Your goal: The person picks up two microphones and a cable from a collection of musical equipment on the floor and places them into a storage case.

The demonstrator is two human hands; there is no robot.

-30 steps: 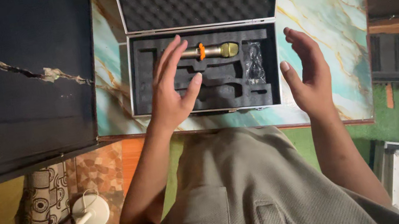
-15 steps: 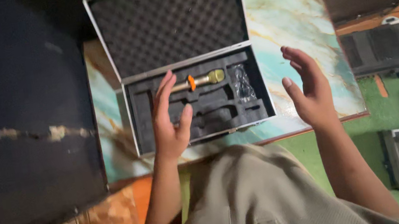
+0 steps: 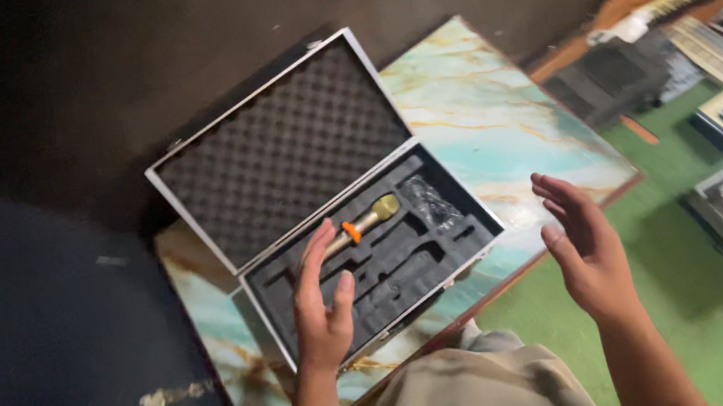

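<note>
1. Head view: the aluminium case (image 3: 184,163) lies open on the marbled tabletop (image 3: 503,125), its gold microphone (image 3: 365,223) seated in the foam, not lifted out.
2. Left hand (image 3: 321,304) hovers over the foam, fingers spread, holding nothing.
3. Right hand (image 3: 590,247) hangs beside the case, spread and empty.

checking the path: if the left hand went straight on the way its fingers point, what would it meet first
Most likely the gold microphone with its orange ring, lying in the case's black foam insert. The left hand hovers open over the foam; its height above it is unclear.
</note>
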